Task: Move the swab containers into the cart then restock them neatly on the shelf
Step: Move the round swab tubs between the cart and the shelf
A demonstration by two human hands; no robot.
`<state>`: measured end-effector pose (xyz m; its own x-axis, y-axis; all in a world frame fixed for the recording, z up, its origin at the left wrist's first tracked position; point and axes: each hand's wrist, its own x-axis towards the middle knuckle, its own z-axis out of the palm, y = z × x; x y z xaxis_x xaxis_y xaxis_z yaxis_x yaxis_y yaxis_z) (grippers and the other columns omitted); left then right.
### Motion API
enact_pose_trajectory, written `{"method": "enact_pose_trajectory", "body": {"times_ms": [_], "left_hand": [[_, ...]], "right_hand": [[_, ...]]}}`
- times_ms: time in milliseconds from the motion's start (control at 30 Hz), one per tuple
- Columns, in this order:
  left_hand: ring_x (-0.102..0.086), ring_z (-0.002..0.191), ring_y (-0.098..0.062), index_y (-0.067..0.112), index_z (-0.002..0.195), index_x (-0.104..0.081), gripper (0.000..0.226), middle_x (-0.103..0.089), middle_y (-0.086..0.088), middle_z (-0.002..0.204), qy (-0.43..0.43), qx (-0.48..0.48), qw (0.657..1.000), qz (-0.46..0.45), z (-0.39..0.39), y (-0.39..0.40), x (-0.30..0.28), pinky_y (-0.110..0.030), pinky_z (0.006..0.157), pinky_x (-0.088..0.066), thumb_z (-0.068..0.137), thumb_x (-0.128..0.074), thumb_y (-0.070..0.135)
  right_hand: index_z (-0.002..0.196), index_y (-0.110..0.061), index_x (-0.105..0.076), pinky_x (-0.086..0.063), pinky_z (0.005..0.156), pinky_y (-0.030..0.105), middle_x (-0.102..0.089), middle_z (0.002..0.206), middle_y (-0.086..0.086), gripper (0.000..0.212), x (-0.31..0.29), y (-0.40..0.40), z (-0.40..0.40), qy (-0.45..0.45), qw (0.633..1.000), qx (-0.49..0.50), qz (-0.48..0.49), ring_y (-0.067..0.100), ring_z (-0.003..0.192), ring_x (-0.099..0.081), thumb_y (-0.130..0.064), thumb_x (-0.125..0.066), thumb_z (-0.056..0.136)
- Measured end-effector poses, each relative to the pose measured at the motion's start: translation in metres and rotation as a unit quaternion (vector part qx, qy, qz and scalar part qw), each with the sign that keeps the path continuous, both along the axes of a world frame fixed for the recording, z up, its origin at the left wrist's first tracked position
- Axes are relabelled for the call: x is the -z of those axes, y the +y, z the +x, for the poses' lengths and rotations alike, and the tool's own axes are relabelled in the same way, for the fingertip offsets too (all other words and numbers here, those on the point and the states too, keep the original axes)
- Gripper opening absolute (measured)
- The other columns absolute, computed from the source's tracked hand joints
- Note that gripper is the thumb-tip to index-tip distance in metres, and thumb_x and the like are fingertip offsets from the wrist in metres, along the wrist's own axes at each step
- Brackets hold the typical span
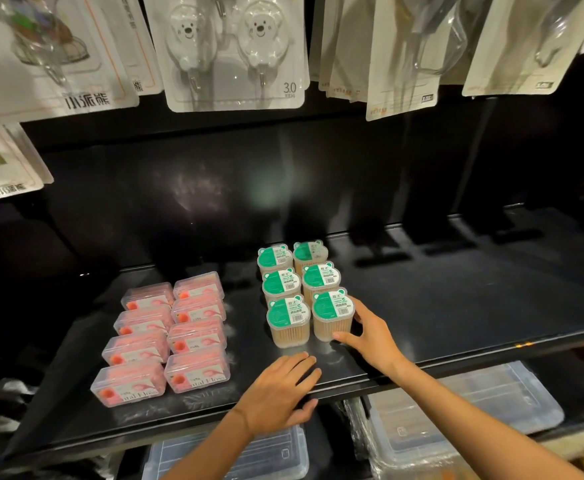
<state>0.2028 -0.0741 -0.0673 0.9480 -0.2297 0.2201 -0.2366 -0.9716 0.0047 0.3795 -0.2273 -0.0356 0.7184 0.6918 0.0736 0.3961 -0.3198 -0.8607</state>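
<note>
Several clear swab containers with green bear-shaped lids (pixel 287 286) stand in two neat columns on the black shelf (pixel 456 306). My right hand (pixel 370 332) reaches in from the right and holds the front right swab container (pixel 332 315), thumb at its lower front and fingers round its right side. The front left container (pixel 287 322) stands just beside it, untouched. My left hand (pixel 280 389) lies flat on the shelf's front edge below the containers, fingers straight, thumb hooked under the lip, holding nothing.
Pink dental floss boxes (pixel 166 336) sit in two columns on the shelf's left part. Carded hook packs (pixel 235 53) hang above. Clear plastic bins (pixel 463 407) lie on the shelf below. Bare shelf extends to the right of the swab containers.
</note>
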Motion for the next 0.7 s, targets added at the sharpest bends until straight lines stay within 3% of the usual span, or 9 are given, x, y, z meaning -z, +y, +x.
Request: {"method": "enact_pose_trajectory", "body": {"times_ms": [133,367,500,600,700], "left_hand": [[-0.059,0.115,-0.013,0.025,0.116,-0.066,0.043,-0.064,0.003,0.123,0.017,-0.006,1.0,-0.02,-0.001,0.001,-0.002,-0.027,0.097,-0.047,0.084,-0.053,0.051],[-0.066,0.099,-0.009,0.018,0.106,-0.072,0.038,-0.068,0.004,0.111,-0.026,-0.054,0.994,-0.092,0.021,-0.038,-0.032,-0.02,0.087,-0.049,0.075,-0.076,0.039],[-0.038,0.134,-0.01,0.016,0.137,-0.048,0.045,-0.041,0.005,0.146,-0.011,-0.026,0.98,-0.195,0.06,-0.114,-0.043,-0.017,0.11,-0.02,0.098,-0.045,0.039],[-0.047,0.13,-0.017,0.009,0.129,-0.056,0.04,-0.05,-0.003,0.14,-0.037,0.033,0.974,-0.22,0.087,-0.193,-0.052,-0.025,0.11,-0.028,0.094,-0.055,0.028],[-0.047,0.131,-0.02,0.007,0.13,-0.056,0.041,-0.05,-0.006,0.14,-0.044,0.097,0.966,-0.237,0.107,-0.287,-0.055,-0.029,0.112,-0.031,0.093,-0.057,0.025]], "right_hand": [[0.144,-0.015,-0.035,-0.033,0.101,0.013,-0.049,0.13,-0.01,0.079,-0.003,-0.017,-0.005,0.005,0.998,0.052,-0.022,0.004,0.121,-0.047,-0.018,-0.078,0.078],[0.13,-0.009,-0.055,-0.036,0.099,0.016,-0.056,0.128,-0.002,0.039,-0.025,-0.107,-0.015,-0.097,0.987,0.123,-0.04,0.015,0.121,-0.054,-0.013,-0.063,0.091],[0.134,-0.014,-0.05,-0.03,0.103,0.014,-0.05,0.134,-0.006,0.041,-0.036,-0.193,-0.033,-0.148,0.971,0.174,-0.068,0.01,0.125,-0.047,-0.019,-0.058,0.094],[0.138,-0.022,-0.045,-0.033,0.102,0.012,-0.047,0.138,-0.01,0.047,-0.044,-0.281,-0.057,-0.172,0.958,0.208,-0.097,0.004,0.122,-0.049,-0.032,-0.052,0.092],[0.138,-0.041,-0.036,-0.041,0.086,0.01,-0.041,0.132,-0.026,0.048,-0.054,-0.386,-0.09,-0.181,0.94,0.262,-0.124,-0.005,0.099,-0.057,-0.039,-0.047,0.092]]}}
